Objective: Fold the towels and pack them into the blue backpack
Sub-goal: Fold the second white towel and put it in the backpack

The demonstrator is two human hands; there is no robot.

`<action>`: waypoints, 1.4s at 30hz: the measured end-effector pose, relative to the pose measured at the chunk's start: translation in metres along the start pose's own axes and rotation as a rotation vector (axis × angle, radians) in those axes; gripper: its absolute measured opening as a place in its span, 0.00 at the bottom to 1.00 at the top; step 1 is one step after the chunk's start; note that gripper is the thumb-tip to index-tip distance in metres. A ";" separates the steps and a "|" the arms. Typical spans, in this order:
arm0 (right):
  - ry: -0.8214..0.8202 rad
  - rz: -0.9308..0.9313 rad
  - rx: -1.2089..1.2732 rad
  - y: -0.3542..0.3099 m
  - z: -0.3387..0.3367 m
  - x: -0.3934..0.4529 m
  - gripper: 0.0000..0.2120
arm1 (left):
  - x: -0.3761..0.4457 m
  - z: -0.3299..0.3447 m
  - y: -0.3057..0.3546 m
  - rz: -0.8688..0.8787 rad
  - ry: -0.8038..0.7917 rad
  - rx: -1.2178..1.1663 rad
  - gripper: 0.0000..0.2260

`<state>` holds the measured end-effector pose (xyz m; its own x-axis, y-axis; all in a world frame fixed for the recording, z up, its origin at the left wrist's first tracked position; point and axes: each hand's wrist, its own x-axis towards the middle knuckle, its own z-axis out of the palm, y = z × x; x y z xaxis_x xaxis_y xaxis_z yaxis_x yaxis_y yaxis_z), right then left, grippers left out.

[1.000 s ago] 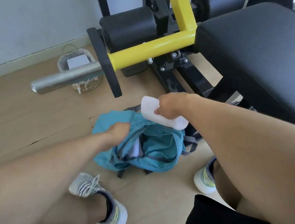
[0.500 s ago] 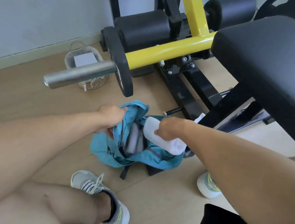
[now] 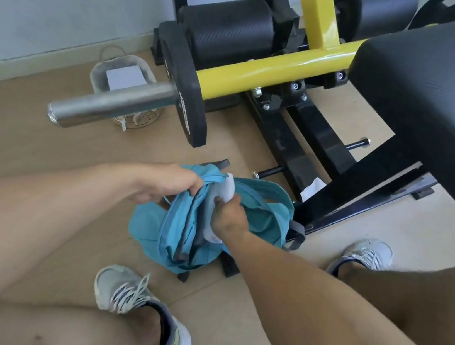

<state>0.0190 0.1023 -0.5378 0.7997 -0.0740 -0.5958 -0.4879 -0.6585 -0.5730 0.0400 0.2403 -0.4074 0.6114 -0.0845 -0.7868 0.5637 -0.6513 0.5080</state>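
Note:
The blue backpack [image 3: 262, 206] lies on the wooden floor between my feet with its top opening spread wide. My left hand [image 3: 169, 184] grips the near-left edge of the opening and pulls it up. My right hand [image 3: 229, 216] holds a folded white towel [image 3: 225, 189], which stands on end partly inside the opening. Its lower part is hidden by my hand and the bag's fabric. Whether other towels lie deeper in the bag I cannot tell.
A black and yellow gym machine [image 3: 279, 65] stands just behind the bag, its steel bar end [image 3: 106, 108] jutting out to the left. A padded black bench [image 3: 440, 103] overhangs at the right. A small wicker basket [image 3: 122, 81] sits by the wall. My shoes [image 3: 140, 309] flank the bag.
My right hand has brought the towel from above the bag's right side down into the opening, turning it on end. My left hand has lifted the bag's rim higher.

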 end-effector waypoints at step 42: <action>0.168 -0.038 -0.056 0.050 0.047 0.008 0.30 | 0.036 0.024 -0.020 0.140 0.002 1.103 0.32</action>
<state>-0.0148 0.1042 -0.5977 0.8664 -0.1692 -0.4698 -0.4401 -0.7032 -0.5584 0.0370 0.2322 -0.4542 0.6323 -0.2095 -0.7459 -0.3129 -0.9498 0.0015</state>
